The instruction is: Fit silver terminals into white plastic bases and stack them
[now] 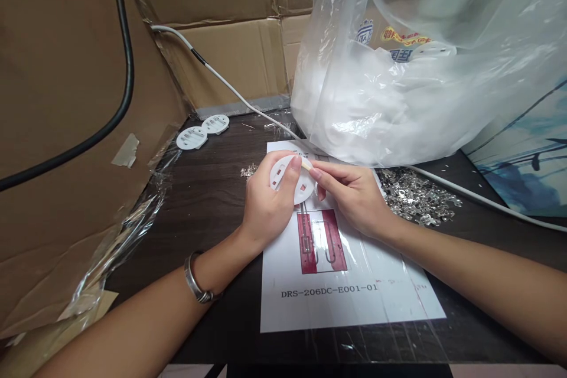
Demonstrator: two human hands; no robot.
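Note:
My left hand (271, 201) is closed round a round white plastic disc (305, 190) with small slots, its thumb lying across the face. From the right, my right hand (349, 189) pinches at the disc's upper right edge, where a small pale strip (306, 164) shows between the fingertips and the left thumb. Whether the right fingers hold the strip or the disc's rim is unclear. Below both hands lies a printed sheet (328, 307) under clear film, with a red and white drawing.
Two white discs (192, 137) lie at the back left. Small metal pieces (416, 195) are heaped on the right, a few more (248, 171) left of the hands. Behind stands a large clear bag (376, 112). A white cable (234, 91) crosses the dark table (199, 218).

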